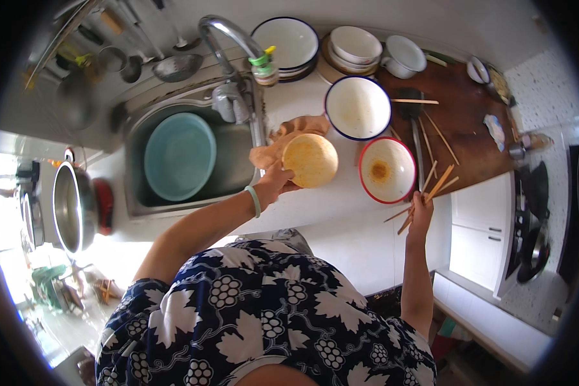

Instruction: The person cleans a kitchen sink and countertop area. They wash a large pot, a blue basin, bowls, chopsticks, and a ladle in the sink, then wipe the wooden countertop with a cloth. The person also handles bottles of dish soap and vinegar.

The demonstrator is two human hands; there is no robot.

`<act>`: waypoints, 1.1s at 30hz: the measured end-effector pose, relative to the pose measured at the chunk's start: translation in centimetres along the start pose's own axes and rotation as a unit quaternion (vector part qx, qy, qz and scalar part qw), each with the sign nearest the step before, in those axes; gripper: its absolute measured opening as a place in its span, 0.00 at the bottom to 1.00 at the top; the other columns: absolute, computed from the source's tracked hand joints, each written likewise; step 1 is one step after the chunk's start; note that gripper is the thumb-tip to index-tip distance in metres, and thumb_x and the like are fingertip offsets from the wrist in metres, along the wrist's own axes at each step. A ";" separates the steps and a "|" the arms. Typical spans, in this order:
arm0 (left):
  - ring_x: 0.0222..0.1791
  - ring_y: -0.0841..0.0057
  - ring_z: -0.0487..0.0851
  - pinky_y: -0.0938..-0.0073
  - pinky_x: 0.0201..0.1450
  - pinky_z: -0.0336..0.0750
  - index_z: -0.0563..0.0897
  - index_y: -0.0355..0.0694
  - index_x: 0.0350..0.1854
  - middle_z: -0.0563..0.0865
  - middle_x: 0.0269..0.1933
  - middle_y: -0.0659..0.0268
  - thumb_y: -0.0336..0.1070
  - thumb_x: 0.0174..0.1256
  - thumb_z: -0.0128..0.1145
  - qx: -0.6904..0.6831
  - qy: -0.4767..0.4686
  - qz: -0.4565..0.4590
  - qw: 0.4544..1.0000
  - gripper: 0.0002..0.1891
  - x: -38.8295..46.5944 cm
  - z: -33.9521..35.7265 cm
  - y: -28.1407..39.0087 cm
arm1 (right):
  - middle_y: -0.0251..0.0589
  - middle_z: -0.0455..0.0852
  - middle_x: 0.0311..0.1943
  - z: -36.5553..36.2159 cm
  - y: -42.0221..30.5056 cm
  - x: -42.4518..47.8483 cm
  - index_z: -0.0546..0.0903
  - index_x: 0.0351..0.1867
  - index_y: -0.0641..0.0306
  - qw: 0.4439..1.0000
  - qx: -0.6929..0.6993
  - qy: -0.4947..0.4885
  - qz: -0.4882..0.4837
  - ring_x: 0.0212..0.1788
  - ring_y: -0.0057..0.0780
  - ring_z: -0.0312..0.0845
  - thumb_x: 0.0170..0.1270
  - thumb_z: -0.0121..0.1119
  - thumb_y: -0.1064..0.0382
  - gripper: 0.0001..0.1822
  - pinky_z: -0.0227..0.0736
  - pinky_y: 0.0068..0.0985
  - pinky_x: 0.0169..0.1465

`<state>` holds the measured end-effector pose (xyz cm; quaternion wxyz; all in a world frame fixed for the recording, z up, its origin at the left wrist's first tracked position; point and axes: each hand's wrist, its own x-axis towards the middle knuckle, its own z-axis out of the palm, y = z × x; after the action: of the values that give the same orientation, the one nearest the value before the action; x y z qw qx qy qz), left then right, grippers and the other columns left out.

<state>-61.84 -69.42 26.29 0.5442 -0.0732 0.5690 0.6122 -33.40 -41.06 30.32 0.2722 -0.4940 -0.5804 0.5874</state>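
My left hand (276, 182) grips a small round yellowish bowl or dish (310, 160) by its near left edge, above the white counter. Just behind it lies a crumpled brown cloth (289, 137). At the right, my right hand (421, 212) holds a bundle of wooden chopsticks (439, 183) that point in different directions. Beside that hand sits a red-rimmed white enamel bowl (391, 169) with a brown residue at its bottom. A blue-rimmed white bowl (358, 107) stands behind it. More loose chopsticks (441, 137) lie on the brown board.
A turquoise basin (180, 157) sits in the steel sink (231, 188) under the curved faucet (231, 29). Stacked bowls (354, 46) and a white enamel cup (405, 55) line the back. A brown wooden board (468, 111) covers the right side. A steel pot (70, 207) stands far left.
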 end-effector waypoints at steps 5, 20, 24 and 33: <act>0.49 0.62 0.84 0.66 0.50 0.85 0.62 0.35 0.65 0.78 0.54 0.53 0.24 0.63 0.48 -0.004 -0.013 0.011 1.000 0.26 -4.3 -0.2 1.1 | 0.21 0.67 0.20 2.1 2.0 0.6 0.75 0.35 0.56 1.000 -0.001 -0.025 -0.005 0.16 0.07 0.55 0.68 0.60 0.58 0.08 0.48 0.11 0.19; 0.31 0.70 0.86 0.78 0.30 0.82 0.69 0.33 0.59 0.84 0.41 0.54 0.28 0.63 0.47 -0.099 0.199 0.104 0.969 0.21 -11.5 -25.7 -2.5 | 0.24 0.62 0.22 3.7 3.3 -7.4 0.70 0.32 0.58 0.996 -0.036 -0.065 0.039 0.21 0.11 0.53 0.68 0.51 0.58 0.09 0.47 0.14 0.24; 0.30 0.69 0.86 0.77 0.28 0.82 0.70 0.34 0.59 0.84 0.39 0.57 0.29 0.62 0.48 -0.046 0.305 0.100 0.946 0.21 -9.7 -32.9 -1.5 | 0.26 0.68 0.24 5.7 1.7 -11.5 0.74 0.38 0.64 0.995 -0.046 -0.053 0.066 0.23 0.11 0.60 0.68 0.52 0.60 0.09 0.54 0.14 0.25; 0.39 0.55 0.87 0.57 0.33 0.85 0.67 0.31 0.61 0.84 0.42 0.46 0.27 0.64 0.47 0.322 0.406 0.036 0.854 0.22 -6.1 -42.1 2.3 | 0.31 0.80 0.34 22.8 -6.7 -20.0 0.76 0.48 0.67 0.977 -0.089 -0.177 0.084 0.30 0.15 0.73 0.67 0.53 0.62 0.13 0.66 0.15 0.32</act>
<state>-83.46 -105.13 17.71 0.2352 -0.1156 0.9070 0.3297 -48.29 -67.12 38.32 0.0700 -0.4515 -0.6255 0.6325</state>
